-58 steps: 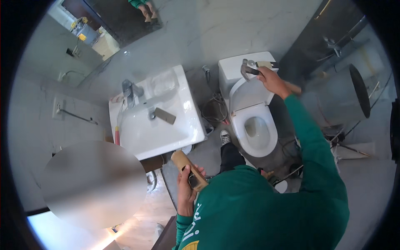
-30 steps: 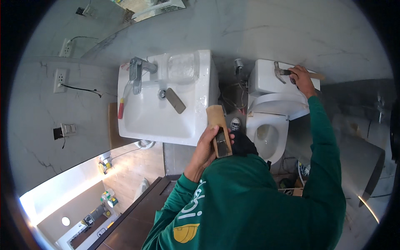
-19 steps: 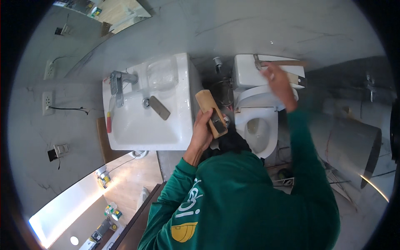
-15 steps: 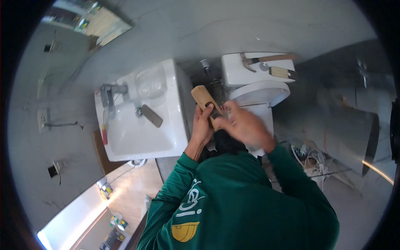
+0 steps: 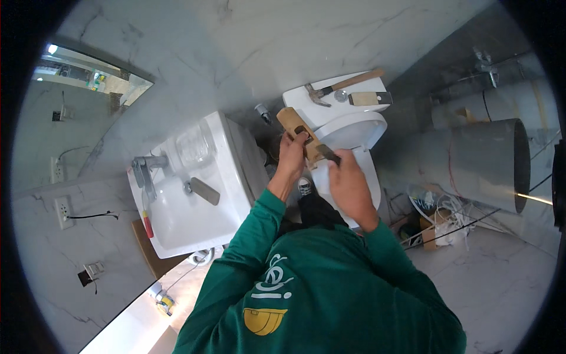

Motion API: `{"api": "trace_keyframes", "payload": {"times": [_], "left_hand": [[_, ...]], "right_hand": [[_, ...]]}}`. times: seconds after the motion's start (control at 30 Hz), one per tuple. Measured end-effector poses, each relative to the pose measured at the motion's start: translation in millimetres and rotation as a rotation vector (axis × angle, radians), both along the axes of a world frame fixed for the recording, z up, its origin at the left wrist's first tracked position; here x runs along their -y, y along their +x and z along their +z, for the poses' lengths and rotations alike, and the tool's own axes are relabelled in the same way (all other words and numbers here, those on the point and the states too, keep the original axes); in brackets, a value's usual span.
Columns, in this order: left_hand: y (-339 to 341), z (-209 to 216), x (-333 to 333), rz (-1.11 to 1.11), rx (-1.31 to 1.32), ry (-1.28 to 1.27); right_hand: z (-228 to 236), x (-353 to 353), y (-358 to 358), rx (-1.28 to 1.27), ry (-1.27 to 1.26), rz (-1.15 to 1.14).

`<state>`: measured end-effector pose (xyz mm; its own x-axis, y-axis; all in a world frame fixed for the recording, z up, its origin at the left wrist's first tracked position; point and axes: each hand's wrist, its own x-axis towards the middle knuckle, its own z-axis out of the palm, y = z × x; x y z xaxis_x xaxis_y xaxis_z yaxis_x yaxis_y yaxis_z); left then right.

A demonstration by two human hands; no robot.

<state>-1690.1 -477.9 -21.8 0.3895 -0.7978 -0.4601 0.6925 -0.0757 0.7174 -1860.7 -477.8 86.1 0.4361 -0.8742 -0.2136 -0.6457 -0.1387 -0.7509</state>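
Nearest the camera, a person in a green long-sleeved top [image 5: 318, 289] fills the lower middle, both forearms reaching away toward the toilet. The left hand [image 5: 293, 156] is clenched around the middle of a wooden block plane [image 5: 302, 137], which slants from upper left to lower right, its far end pointing at the gap between sink and toilet. The right hand [image 5: 349, 183] sits just right of it; its fingers pinch a small dark metal piece [image 5: 328, 155] at the near end of the plane, touching the wood. How tight that pinch is cannot be told from here.

Left of the hands stands a white washbasin [image 5: 194, 194] with a chrome tap [image 5: 144, 171] on its far-left side. A flat grey-brown piece [image 5: 203, 190] lies in the bowl, and a red-handled tool [image 5: 147, 223] rests on the near-left rim. A clear glass-like thing sits on the far corner of the basin, too blurred to name.

Under and beyond the hands is a white toilet [image 5: 348, 133], its lid shut. On the cistern top, further away, lie a claw hammer [image 5: 342, 85] with a wooden handle, and to its right another tool with a wooden handle [image 5: 368, 98], with a small round metal piece between them.

To the right, a large grey pipe [image 5: 483, 159] lies on the marble floor, with tangled white cables [image 5: 439, 209] near its open end. Far left, a mirror [image 5: 88, 79] hangs on the marble wall.
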Motion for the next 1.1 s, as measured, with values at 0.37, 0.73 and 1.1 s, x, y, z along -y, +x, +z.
{"api": "trace_keyframes", "payload": {"times": [0.37,0.73,1.1], "left_hand": [[42.4,-100.7,108.9,0.175,0.706,0.250],[46.3,-103.3,110.9,-0.085,1.366,0.559],[63.4,-83.0,104.5,-0.222,1.286,0.434]], "right_hand": [[-45.4,-20.4,-110.1,1.011,0.844,-0.673],[-42.2,-30.3,-122.4,0.985,0.900,-0.544],[-51.9,-18.8,-99.9,0.966,0.901,-0.541]]}}
